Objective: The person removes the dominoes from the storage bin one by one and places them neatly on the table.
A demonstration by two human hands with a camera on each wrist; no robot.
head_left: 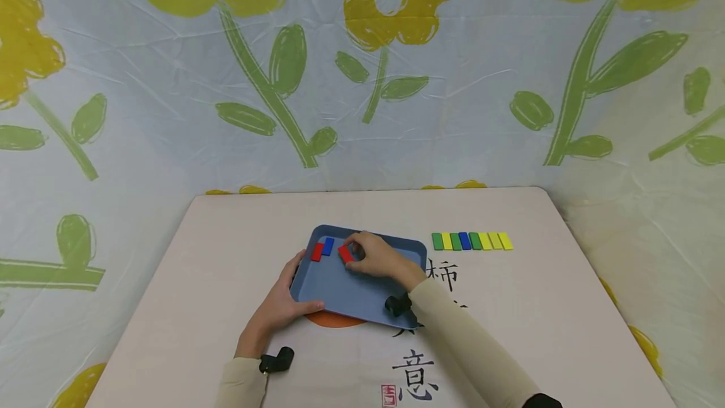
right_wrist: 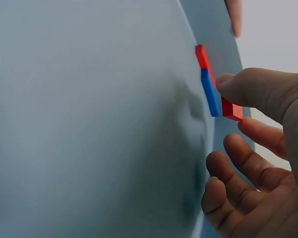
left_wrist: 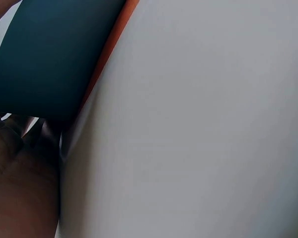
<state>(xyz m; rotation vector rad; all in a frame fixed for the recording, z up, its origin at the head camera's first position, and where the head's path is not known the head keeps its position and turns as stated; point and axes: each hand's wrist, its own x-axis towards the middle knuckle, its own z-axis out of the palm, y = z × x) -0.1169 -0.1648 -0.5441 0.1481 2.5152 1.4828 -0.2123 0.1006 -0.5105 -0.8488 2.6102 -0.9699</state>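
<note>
A blue tray is held by my left hand, whose thumb lies over the near left corner while its fingers reach round the left side. Between thumb and fingers, my right hand pinches a small red tile above the tray's far part. The right wrist view shows this red tile at the thumb tip, the other fingers loosely bent. To its left, a second red tile and a blue tile lie side by side in the tray. Tray and shadow hide most left fingers in the left wrist view.
Several green, yellow and blue tiles form a row on the table, beyond the tray to the right. An orange shape shows beneath the tray's near edge. Black writing marks the table surface. A flowered cloth hangs behind.
</note>
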